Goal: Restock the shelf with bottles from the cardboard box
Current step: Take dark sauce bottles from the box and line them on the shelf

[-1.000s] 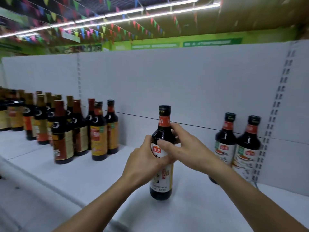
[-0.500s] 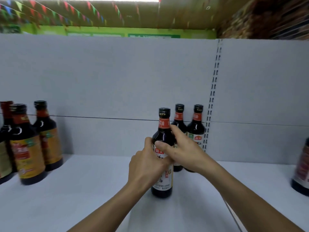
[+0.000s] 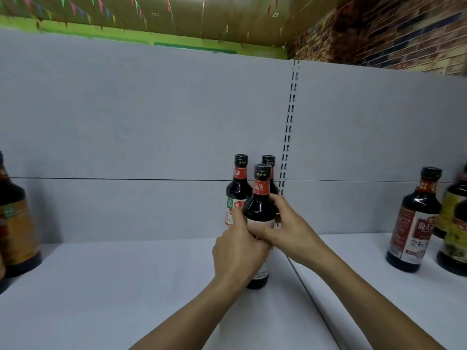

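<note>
Grey back panel [image 3: 126,109] fills mid frame, w/ slotted upright strip [image 3: 290,109] right of centre. Brick wall [image 3: 404,29] upper right. Green band [image 3: 75,27] along top left, coloured bunting [image 3: 73,7] strung under brownish ceiling [image 3: 227,18] at top.

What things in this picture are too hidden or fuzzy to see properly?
- held bottle, head view: the left hand and right hand cover most of its label.
- right rear bottle, head view: little more than its cap shows behind the held bottle.
- bottle at the left edge, head view: blurred and cut off by the frame.
- bottles at the right edge, head view: partly cut off, labels blurred.
- cardboard box: nowhere in view.
</note>
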`<state>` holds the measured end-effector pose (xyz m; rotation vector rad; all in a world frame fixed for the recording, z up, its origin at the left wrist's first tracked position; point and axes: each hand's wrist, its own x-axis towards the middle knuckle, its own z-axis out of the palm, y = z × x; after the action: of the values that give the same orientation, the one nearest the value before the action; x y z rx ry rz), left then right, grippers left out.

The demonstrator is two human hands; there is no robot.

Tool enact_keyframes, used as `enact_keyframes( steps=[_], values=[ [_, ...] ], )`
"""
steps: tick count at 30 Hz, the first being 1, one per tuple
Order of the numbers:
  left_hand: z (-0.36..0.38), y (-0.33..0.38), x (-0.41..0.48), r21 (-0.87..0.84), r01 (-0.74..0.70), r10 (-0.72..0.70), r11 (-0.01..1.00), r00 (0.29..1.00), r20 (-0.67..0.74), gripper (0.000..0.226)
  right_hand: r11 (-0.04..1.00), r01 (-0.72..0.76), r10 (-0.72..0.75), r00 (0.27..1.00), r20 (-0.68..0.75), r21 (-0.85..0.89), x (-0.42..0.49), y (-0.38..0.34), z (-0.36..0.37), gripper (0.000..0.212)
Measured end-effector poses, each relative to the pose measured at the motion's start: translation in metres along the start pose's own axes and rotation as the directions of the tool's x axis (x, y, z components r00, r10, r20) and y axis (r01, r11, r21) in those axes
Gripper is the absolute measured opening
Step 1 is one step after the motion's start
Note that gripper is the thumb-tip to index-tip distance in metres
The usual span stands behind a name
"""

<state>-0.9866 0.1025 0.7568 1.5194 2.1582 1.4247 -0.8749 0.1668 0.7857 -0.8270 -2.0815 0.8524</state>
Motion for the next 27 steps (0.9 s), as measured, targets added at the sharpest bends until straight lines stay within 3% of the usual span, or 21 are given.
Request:
enact_keyframes(
  steps=[3, 7, 13, 17, 22, 27],
  values=[
    [0.006, -0.002, 0.002, -0.017, -0.042, 0.043, 0.999, 0.997, 0.069, 0.061, 1.0, -0.023, 0.023, 1.0, -0.008, -0.006, 0.0, 0.008, -0.009, 0.065],
    [0.015, -0.006, 0.006, -0.077, -0.081, 0.089, 0.994, 0.991, 0.102, 0.057, 0.999, -0.042, 0.042, 0.999, -0.009, -0.013, 0.004, 0.018, -0.02, 0.066],
    [0.019, -0.023, 0.013, -0.255, -0.015, 0.081, 0.967, 0.965, 0.249, 0.069, 1.0, -0.028, 0.028, 0.999, 0.021, -0.008, 0.012, 0.032, -0.032, 0.063],
    [0.018, -0.033, 0.011, -0.23, 0.031, 0.051, 0.973, 0.939, 0.339, 0.057, 1.0, -0.018, 0.017, 0.999, 0.046, 0.018, 0.014, 0.038, -0.033, 0.062],
    [0.021, -0.037, 0.011, -0.194, 0.06, 0.01, 0.979, 0.94, 0.34, 0.057, 0.999, -0.019, 0.017, 0.998, 0.053, 0.036, 0.012, 0.044, -0.035, 0.059],
    [0.024, -0.034, 0.013, -0.165, 0.057, 0.002, 0.985, 0.942, 0.335, 0.058, 0.998, -0.062, 0.064, 0.99, 0.123, -0.021, 0.003, 0.058, -0.031, 0.073]
  ],
)
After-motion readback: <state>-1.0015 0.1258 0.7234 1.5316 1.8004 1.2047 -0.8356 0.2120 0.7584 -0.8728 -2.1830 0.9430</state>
